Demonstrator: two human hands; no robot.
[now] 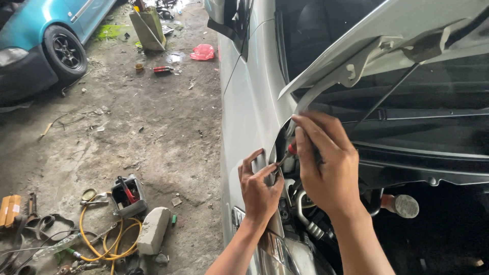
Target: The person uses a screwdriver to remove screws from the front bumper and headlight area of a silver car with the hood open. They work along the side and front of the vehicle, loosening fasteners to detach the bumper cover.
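Note:
My right hand (326,160) grips a screwdriver with a red handle (292,148), its tip angled down-left toward the inner edge of the silver car's fender (249,107). My left hand (260,186) rests on that fender edge, fingers spread, fingertips just beside the screwdriver tip. The raised silver hood (387,38) hangs above both hands, held by a thin prop rod (387,94). Below my hands lie hoses and engine-bay parts (305,211).
A concrete floor to the left holds a yellow hose (104,239), a small tool box (128,196), a grey stone block (153,229) and scattered tools. A teal car (46,35) stands at the far left. A red bag (202,52) lies near a concrete slab.

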